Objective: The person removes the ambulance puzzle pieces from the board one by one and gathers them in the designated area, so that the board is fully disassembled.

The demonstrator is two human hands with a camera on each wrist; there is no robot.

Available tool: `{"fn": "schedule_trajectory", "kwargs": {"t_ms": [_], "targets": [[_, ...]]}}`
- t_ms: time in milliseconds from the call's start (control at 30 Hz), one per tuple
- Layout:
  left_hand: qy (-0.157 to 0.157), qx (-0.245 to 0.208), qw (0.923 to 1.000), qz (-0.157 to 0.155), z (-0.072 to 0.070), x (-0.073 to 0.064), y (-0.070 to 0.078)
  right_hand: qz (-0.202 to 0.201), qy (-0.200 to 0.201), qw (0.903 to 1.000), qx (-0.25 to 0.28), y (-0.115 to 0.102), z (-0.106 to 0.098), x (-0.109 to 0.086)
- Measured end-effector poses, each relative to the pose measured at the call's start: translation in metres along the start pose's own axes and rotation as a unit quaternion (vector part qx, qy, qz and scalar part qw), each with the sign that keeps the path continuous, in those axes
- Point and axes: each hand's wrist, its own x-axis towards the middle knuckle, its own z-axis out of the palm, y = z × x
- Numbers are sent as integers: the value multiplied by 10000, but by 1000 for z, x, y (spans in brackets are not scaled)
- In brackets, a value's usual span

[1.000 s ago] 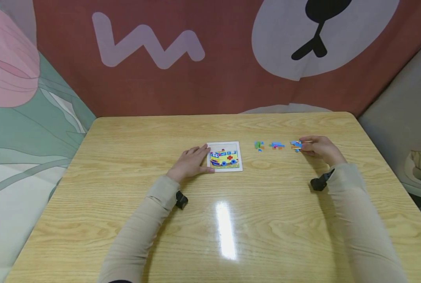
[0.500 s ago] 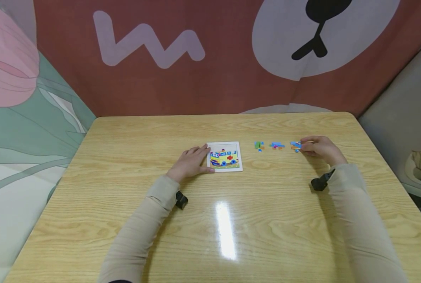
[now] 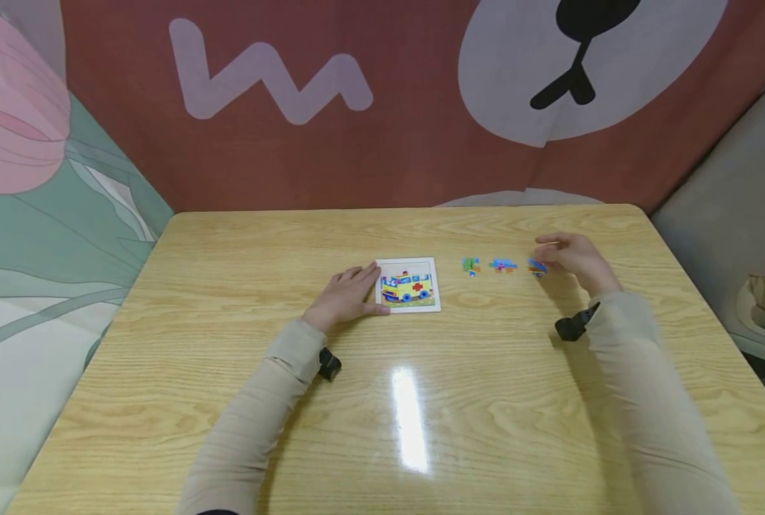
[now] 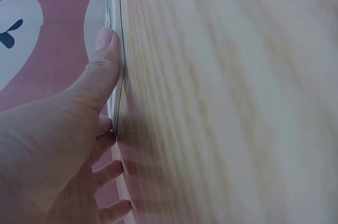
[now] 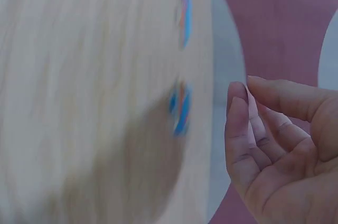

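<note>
In the head view a white-framed jigsaw tray (image 3: 437,287) lies near the table's middle, showing a yellow ambulance with a red cross. My left hand (image 3: 342,295) rests at its left side, fingers along the edge and thumb on the near corner. The left wrist view shows that thumb (image 4: 108,49) against the tray's thin edge. Right of the tray lie three loose puzzle pieces in a row: a green one (image 3: 470,265), a blue one (image 3: 503,265) and a blue-orange one (image 3: 537,267). My right hand (image 3: 574,259) hovers just over the last, loosely curled, with nothing in its fingers.
The light wooden table (image 3: 485,415) meets a red-brown printed wall covering (image 3: 357,164) at its far edge. A grey panel (image 3: 736,179) stands to the right. Small black cameras (image 3: 329,365) are worn on both wrists.
My right hand has let go of the blue-orange piece and risen slightly up and left. That piece now lies tilted a little. The left hand and tray have stayed put.
</note>
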Motion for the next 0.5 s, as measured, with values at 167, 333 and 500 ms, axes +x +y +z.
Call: {"fn": "schedule_trajectory", "kwargs": {"t_ms": [167,333,500], "targets": [[-17,96,9999,28,0,0,-1,-358,28,9993,-46,-24,20,3],[-23,118,9999,31,0,1,0,-526,-146,9983,-207,-47,46,7],[-25,122,9999,53,-1,-1,1,-683,-332,9966,-303,-65,75,14]]}}
